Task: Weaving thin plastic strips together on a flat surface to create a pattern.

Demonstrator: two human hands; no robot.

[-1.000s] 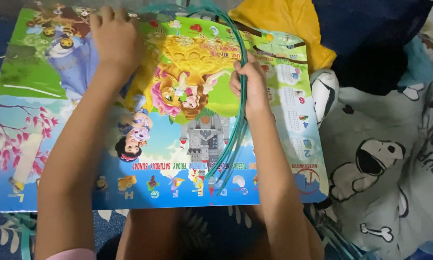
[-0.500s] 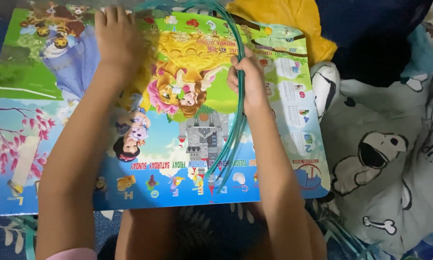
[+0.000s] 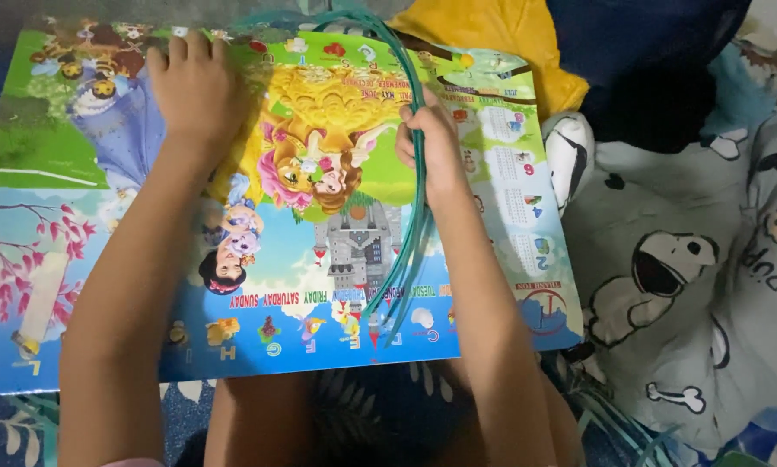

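My left hand (image 3: 194,86) lies flat, fingers spread, pressing the far part of the colourful cartoon poster (image 3: 276,259) spread across my lap. Further right, my right hand (image 3: 430,143) is closed around a bundle of thin teal strips (image 3: 416,182), which arc over the poster's middle. Beyond its right edge sit a yellow cloth (image 3: 501,43) and a grey cartoon-dog blanket (image 3: 708,285).

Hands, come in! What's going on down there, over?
Left hand flat on the picture mat, open. Right hand shut on teal strips. Yellow cloth lies past the mat's far edge.
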